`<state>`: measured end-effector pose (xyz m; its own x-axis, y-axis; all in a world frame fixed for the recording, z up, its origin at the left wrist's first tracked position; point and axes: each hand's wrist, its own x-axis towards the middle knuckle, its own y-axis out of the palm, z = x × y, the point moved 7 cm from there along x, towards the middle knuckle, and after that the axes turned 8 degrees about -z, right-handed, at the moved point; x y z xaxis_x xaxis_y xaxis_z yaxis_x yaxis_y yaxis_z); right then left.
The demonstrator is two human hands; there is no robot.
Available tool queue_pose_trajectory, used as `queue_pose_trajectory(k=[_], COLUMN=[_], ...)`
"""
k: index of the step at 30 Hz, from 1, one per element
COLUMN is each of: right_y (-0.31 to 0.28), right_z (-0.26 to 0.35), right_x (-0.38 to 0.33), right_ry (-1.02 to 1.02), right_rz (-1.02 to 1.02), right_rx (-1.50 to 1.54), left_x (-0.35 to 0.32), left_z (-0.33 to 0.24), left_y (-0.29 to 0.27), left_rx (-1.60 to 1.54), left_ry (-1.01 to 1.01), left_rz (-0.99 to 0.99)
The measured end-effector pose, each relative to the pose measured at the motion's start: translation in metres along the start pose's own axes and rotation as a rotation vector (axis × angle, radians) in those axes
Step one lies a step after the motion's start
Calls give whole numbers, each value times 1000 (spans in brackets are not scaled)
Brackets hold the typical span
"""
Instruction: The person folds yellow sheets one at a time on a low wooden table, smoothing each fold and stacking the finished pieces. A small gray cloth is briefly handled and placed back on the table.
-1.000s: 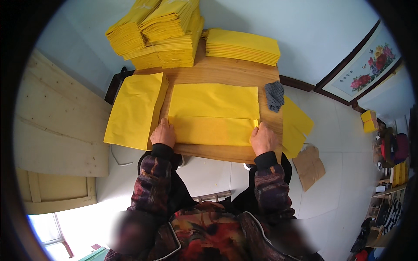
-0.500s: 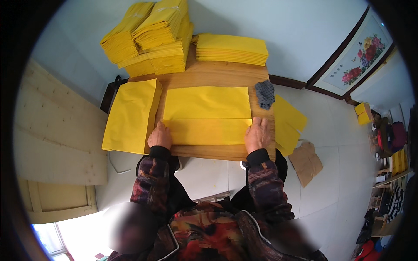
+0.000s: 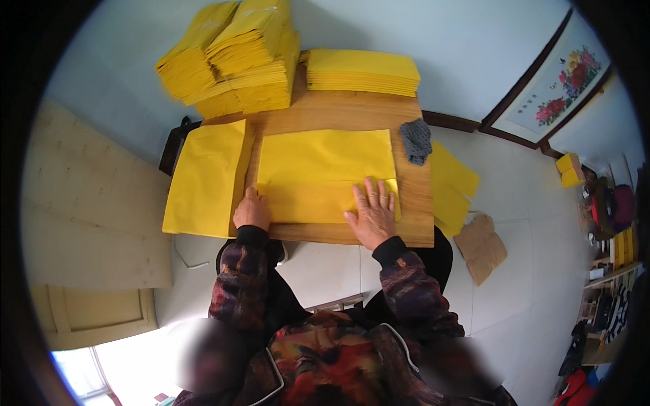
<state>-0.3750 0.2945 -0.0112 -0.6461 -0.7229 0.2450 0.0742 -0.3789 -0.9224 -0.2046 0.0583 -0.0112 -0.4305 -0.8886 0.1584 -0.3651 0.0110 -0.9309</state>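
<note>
A yellow paper sheet (image 3: pixel 325 152) lies on the wooden table in front of me, its near part folded over into a flap that ends in a crosswise edge. My left hand (image 3: pixel 252 211) is closed at the left end of the flap, fingers curled and gripping the paper's edge. Flat on the right part of the flap rests my right hand (image 3: pixel 374 215), fingers spread and pointing away from me. Just left of the sheet is a thick stack of yellow paper (image 3: pixel 203 177), close beside my left hand.
Bundled yellow paper stacks (image 3: pixel 250 84) rise at the table's back left, with a lower stack (image 3: pixel 362 71) beside them. A grey crumpled cloth (image 3: pixel 416 142) lies at the right edge of the wooden table (image 3: pixel 325 111). Yellow sheets (image 3: pixel 450 179) and brown paper (image 3: pixel 481 249) are on the floor.
My right hand has left the flap's right edge, moved left and opened flat onto the paper. My left hand stays at the left edge.
</note>
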Motion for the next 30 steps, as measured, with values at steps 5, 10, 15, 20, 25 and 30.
queue_pose_trajectory(k=[5,10,15,20,25,30], right_y=[0,-2,3,-4,-9,13], right_z=[-7,-6,-7,-4,-2,62], right_x=[-5,-6,-4,-4,-5,1], right_ry=[42,35,8,4,21,-33], right_rz=[69,50,70,14,-9,24], right_rx=[-56,-88,-292,-90,-88,55], left_x=[-2,-29,-103,-75,-53,-53], left_z=[4,-43,-152,-96,-31,-30], left_y=[-8,-23,48,29,9,13], left_rx=[-46,146,-203,-117,35,81], left_ry=[-93,261,684,640,438,458], left_rz=[1,-150,268,92,131,99])
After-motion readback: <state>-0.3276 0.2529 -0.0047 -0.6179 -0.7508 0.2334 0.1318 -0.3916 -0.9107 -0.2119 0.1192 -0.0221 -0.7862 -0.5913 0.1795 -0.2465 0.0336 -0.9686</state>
